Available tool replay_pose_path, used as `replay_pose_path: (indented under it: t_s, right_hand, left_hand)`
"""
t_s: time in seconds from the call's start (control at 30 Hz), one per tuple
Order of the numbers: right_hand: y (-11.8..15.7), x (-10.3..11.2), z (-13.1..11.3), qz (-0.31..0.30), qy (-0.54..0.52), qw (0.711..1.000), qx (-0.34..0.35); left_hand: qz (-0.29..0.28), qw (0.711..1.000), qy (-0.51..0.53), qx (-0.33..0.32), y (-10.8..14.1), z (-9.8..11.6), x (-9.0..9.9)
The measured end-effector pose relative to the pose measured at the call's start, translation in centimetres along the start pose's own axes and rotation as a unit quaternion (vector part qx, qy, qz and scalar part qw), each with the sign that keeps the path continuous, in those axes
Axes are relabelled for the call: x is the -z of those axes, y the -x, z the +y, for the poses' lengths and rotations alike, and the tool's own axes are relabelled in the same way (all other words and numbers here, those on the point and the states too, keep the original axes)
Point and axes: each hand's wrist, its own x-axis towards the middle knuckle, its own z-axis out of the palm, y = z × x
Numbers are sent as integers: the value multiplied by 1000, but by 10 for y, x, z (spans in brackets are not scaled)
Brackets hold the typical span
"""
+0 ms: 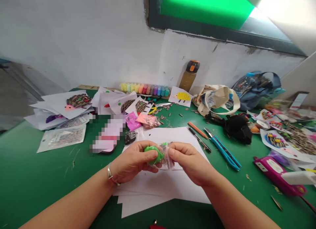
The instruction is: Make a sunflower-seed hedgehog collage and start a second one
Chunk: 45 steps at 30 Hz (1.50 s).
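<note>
Between my two hands is a small clear plastic bag with bright green modelling clay in it. The thumb and fingers of my left hand are closed round the side with the clay. My right hand pinches the other end of the bag, near its opening. Under both hands lie white paper sheets, stacked unevenly. Just beyond my hands are a bag of black clay, a pink packet and an orange-pink packet.
Right of the paper lie a black pen, an orange stick and blue tweezers. A phone and seed-covered hedgehog pictures are at left. Behind stand a bottle and coloured clay packs. A magenta glue-gun-like device is at right.
</note>
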Motion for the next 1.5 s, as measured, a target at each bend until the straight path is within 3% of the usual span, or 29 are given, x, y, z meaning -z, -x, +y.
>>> replay_pose_path:
  t_s: [0.07,0.17,0.3,0.43,0.6,0.8,1.03,1.23,1.5]
  right_hand:
    - [0,1,-3,35,72,997,11]
    - [-1,-1,-5,68,100,993,10]
    - [-2,-8,1,91,71,993,5]
    - [-1,-15,8,107,29,994,19]
    - [0,-16,9,63,-32,997,34]
    - [2,-7,4,72,29,996,35]
    - [2,1,3,62,47,997,23]
    - [4,0,-1,71,157,985,-9]
    - [4,2,0,-24,208,978,-6]
  left_hand:
    - [24,1000,-8,5,-2,0,0]
    - [45,999,-26,-6,-3,0,-1]
    - [84,983,-134,-88,-2,-4,0]
    - [47,962,-235,-133,1,-10,-3]
    - [36,899,-381,-212,6,-7,-12]
    - [40,849,-457,-262,9,-3,-12]
    - [97,850,-453,-249,7,-6,-4]
    - [73,809,-504,-292,8,-5,-4]
    - [36,792,-525,-309,7,-10,0]
